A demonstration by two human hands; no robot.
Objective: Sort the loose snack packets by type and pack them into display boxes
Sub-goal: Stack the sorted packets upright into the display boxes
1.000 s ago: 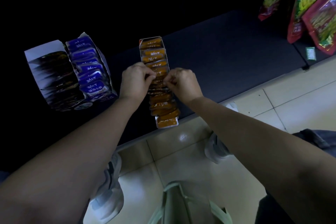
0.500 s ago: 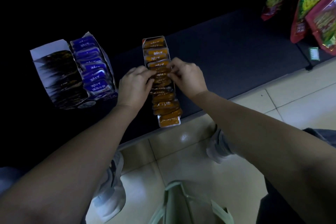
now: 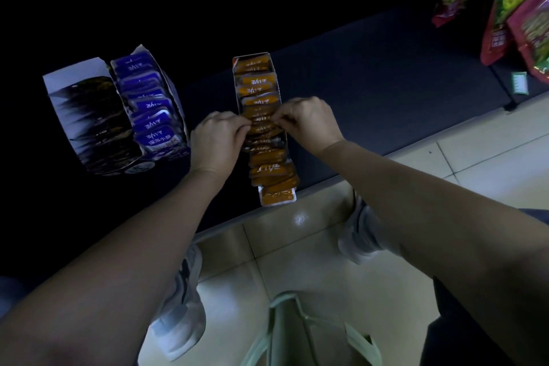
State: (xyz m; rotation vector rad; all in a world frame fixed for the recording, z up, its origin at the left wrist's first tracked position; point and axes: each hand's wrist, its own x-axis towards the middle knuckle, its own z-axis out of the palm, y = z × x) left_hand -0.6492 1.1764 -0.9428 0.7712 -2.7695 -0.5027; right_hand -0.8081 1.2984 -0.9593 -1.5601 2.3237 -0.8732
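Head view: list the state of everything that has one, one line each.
orange display box: open, full
orange packets: overlapped in one row inside it
left hand: pinches orange packets mid-row
right hand: pinches orange packets mid-row
blue display box: open, filled with blue packets
dark display box: open, filled with dark packets
hanging snack bags: hanging at right

A: Where's the long narrow cardboard box (image 3: pixel 237 92) of orange snack packets (image 3: pixel 259 82)?
B: On the dark flat shelf (image 3: pixel 386 92), near end at the front edge.
A: Left of it?
B: The blue-packet cardboard box (image 3: pixel 176 99), then the black-packet cardboard box (image 3: pixel 74 73), touching.
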